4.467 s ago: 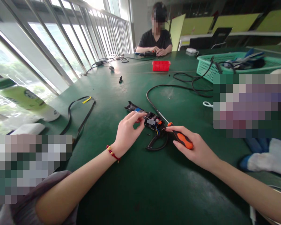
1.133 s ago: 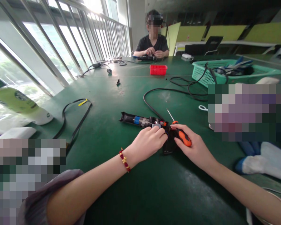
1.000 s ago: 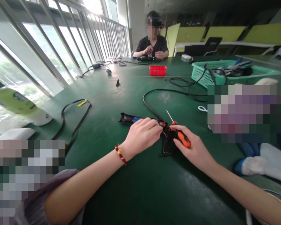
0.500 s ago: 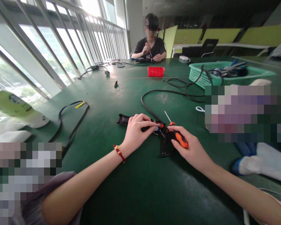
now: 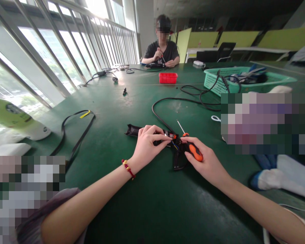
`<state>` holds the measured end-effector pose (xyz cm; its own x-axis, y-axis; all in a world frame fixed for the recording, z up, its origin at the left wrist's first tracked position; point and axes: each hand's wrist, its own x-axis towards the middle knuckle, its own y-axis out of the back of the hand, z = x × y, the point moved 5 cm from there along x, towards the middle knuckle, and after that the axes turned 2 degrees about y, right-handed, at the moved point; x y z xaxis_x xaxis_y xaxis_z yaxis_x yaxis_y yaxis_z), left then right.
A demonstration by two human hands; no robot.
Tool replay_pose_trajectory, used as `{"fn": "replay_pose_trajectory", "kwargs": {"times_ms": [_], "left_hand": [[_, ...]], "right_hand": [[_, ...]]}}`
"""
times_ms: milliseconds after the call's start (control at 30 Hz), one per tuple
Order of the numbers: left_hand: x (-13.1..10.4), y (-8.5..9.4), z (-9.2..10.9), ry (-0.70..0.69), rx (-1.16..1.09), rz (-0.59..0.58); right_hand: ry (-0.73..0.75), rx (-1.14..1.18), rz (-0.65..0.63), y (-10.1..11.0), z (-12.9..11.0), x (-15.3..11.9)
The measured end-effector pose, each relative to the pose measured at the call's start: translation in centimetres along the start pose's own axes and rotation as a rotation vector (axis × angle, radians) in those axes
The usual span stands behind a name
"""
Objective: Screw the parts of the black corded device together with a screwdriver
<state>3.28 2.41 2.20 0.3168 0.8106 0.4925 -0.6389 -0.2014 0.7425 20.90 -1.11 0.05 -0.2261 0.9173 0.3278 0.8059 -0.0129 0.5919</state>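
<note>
A black corded tool casing (image 5: 133,130) lies on the green table, with its handle part toward me and coloured wires and an orange-red piece (image 5: 174,136) showing inside. My left hand (image 5: 148,142) wraps over the casing's body, thumb and fingertips closed at its inner parts beside the wires. My right hand (image 5: 205,159) has its fingers closed around an orange and black screwdriver (image 5: 195,151), whose metal shaft points up and away from the casing. The right fingertips touch the casing's right end.
A red box (image 5: 168,78) stands further back. At the right is a green basket (image 5: 213,81) with tools; black cable runs toward it. A black strap (image 5: 63,132) and a bottle (image 5: 17,117) are at the left. Across the table (image 5: 132,203) a person (image 5: 162,51) holds a tool.
The whole view has shifted slightly. Both hands keep nearly the same hold, with the left fingertips moved a little at the inner parts.
</note>
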Motion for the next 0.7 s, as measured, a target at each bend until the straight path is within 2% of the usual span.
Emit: {"fn": "replay_pose_trajectory", "kwargs": {"times_ms": [200,533,700], "left_hand": [[0.03,-0.14,-0.04,0.012,0.004,-0.021],[-0.09,0.07,0.31,0.006,0.038,0.017],[-0.28,0.10,0.77,-0.057,0.106,0.022]], "right_hand": [[-0.005,-0.004,-0.007,-0.05,0.09,-0.01],[0.000,-0.010,0.003,-0.04,0.04,-0.02],[0.003,-0.010,0.003,-0.07,0.04,-0.05]]}}
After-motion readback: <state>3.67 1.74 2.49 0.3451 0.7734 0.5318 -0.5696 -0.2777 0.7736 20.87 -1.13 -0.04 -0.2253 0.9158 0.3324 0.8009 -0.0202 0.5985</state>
